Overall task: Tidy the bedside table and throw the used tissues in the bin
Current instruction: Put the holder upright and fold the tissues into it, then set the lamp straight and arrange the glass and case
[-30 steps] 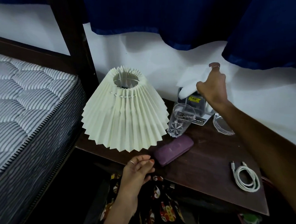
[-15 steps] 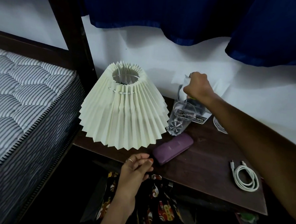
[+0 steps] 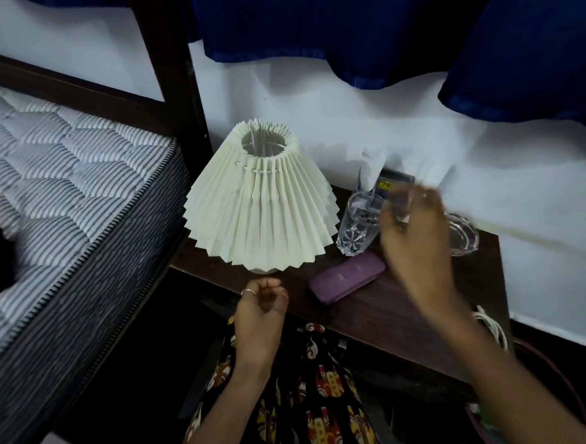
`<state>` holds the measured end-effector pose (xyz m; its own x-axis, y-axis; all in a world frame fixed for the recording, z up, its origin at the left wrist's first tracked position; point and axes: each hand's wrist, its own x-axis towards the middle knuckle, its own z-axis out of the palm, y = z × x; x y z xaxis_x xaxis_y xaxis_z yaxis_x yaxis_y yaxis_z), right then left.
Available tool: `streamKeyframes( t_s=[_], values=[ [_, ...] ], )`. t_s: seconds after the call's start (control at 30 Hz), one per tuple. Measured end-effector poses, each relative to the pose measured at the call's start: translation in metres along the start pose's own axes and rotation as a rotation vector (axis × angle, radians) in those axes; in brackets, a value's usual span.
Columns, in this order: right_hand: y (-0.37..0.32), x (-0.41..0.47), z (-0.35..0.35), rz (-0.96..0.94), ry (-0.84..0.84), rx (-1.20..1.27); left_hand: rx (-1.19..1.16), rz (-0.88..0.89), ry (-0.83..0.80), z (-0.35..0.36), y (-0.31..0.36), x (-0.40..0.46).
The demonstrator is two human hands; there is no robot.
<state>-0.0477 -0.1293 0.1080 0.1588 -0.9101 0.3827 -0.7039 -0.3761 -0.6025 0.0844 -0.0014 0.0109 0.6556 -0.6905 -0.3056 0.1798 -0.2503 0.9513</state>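
Standing upright at the back of the table (image 3: 399, 317), against the white wall, the tissue pack (image 3: 391, 186) has a white tissue (image 3: 372, 170) poking up from its top; a small yellow label on its front carries print too small to read. Just in front stands a clear glass (image 3: 356, 225), and the right hand (image 3: 411, 225) hangs blurred over the glass rim and pack; whether its fingers hold anything I cannot tell. A purple case (image 3: 346, 276) lies with its long axis running from near-left to far-right, beside the glass base. A glass dish (image 3: 464, 235) sits right of the hand, a coiled white cable (image 3: 491, 328) near the right edge. A pleated lamp (image 3: 262, 202) fills the left end. The left hand (image 3: 262, 305) hovers off the front edge, fingers loosely curled, holding nothing. Bare wood stays free between case and cable.
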Motion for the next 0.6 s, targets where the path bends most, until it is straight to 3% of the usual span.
streamKeyframes(
  t_s=[0.07, 0.17, 0.33, 0.6],
  values=[
    [-0.008, -0.067, 0.012, 0.005, -0.072, 0.039, 0.117, 0.097, 0.107, -0.007, 0.005, -0.001],
    [-0.015, -0.121, 0.046, 0.067, -0.322, 0.105, 0.227, 0.199, 0.171, -0.019, 0.011, 0.01],
    [-0.027, -0.111, 0.087, 0.015, -0.628, 0.034, 0.563, 0.304, 0.061, -0.041, 0.015, 0.041],
    [-0.024, -0.087, 0.14, 0.069, -0.633, -0.099, 1.176, 0.315, -0.183, -0.047, 0.001, 0.089]
  ],
)
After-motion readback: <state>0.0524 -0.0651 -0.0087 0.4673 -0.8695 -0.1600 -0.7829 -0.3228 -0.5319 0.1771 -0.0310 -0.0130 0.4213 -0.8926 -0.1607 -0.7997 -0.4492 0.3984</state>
